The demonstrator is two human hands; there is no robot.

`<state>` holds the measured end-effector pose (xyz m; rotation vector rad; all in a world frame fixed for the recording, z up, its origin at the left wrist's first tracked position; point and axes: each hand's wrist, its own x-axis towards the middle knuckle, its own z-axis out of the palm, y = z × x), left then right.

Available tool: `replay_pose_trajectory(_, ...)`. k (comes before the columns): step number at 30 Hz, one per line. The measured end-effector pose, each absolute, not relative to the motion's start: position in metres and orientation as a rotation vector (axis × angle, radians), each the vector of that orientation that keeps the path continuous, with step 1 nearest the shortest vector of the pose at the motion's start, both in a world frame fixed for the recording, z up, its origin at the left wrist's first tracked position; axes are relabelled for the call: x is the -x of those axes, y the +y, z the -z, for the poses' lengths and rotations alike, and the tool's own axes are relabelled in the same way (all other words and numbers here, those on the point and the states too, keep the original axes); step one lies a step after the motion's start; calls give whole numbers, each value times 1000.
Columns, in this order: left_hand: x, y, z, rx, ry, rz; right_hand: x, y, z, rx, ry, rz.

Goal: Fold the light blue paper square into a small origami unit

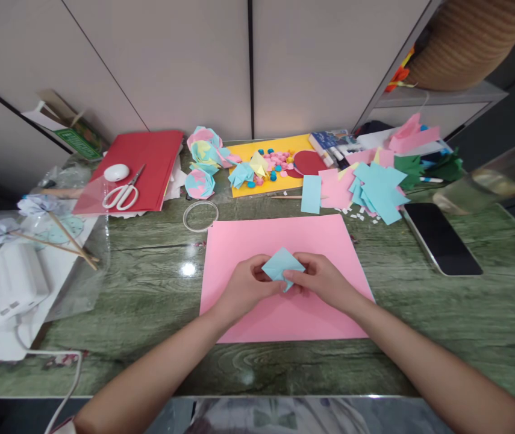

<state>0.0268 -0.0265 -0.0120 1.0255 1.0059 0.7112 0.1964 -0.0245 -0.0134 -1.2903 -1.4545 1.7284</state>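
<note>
A small light-blue piece of folded paper [283,260], diamond-shaped from above, is held between both hands over a large pink sheet [248,319]. My left hand [249,282] is closed on its left side, the thumb near its lower corner. From the right, my right hand [318,276] grips it with the thumb pressed on its front. The fingers behind the paper are partly hidden. Beyond the pink sheet lie a blue paper strip [311,194], a roll of clear tape [200,216] and a stack of blue cut paper [381,188].
White-handled scissors [121,196] lie on a red folder [149,163] at left. A yellow sheet [241,185] bears small folded pieces. Paper balls [200,182] stand beside it. At right are a phone [441,238] and a clear cup [487,178]; a white power strip [11,286] lies left.
</note>
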Motion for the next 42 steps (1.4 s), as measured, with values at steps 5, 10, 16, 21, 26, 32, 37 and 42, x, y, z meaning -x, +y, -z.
replay_pose_trajectory(5, -27, -25, 12, -1038, 983, -698, -196, -25, 12, 1316, -1466, -1731)
replay_pose_trajectory(10, -26, -25, 12, -1046, 993, -687, -196, -24, 13, 1322, -1483, -1702)
replay_pose_trajectory(16, -26, -25, 12, -1070, 1016, -675, -196, -24, 14, 1318, -1489, -1685)
replay_pose_trajectory(21, -26, -25, 11, -1108, 1036, -656, -196, -25, 15, 1328, -1456, -1691)
replay_pose_trajectory(26, -26, -25, 10, -1128, 1061, -626, -196, -24, 14, 1293, -1435, -1694)
replay_pose_trajectory(32, -26, -26, 13, -1122, 1062, -634, -197, -25, 11, 1179, -1432, -1727)
replay_pose_trajectory(37, -26, -26, 15, -1100, 1029, -636, -196, -26, 13, 1249, -1474, -1665)
replay_pose_trajectory(42, -27, -26, 14, -1038, 993, -647, -193, -26, 16, 1383, -1571, -1521)
